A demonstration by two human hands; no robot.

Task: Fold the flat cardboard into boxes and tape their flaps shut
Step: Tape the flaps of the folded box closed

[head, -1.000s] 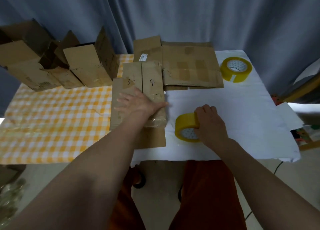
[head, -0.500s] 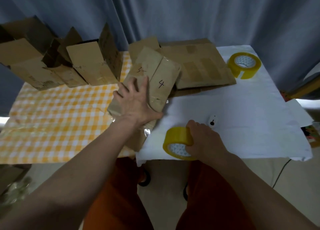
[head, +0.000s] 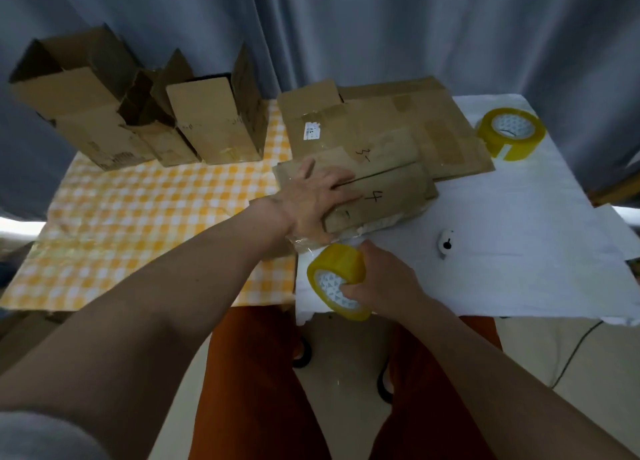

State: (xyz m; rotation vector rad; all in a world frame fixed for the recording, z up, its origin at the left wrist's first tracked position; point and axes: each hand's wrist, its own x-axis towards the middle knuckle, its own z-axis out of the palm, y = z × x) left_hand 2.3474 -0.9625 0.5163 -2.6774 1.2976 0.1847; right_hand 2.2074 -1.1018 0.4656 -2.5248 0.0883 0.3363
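Nearby, spare tape roll [head: 510, 132], open boxes [head: 145, 113].

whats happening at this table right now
A person is taping up a brown cardboard box marked 3 and 4. Their left hand presses flat on the box to hold its flaps down, while their right hand grips a yellow roll of packing tape at the near edge of the table. Three folded open-topped cardboard boxes stand on the yellow checked cloth, flat cardboard sheets lie behind, and a second yellow tape roll sits on the white cloth.
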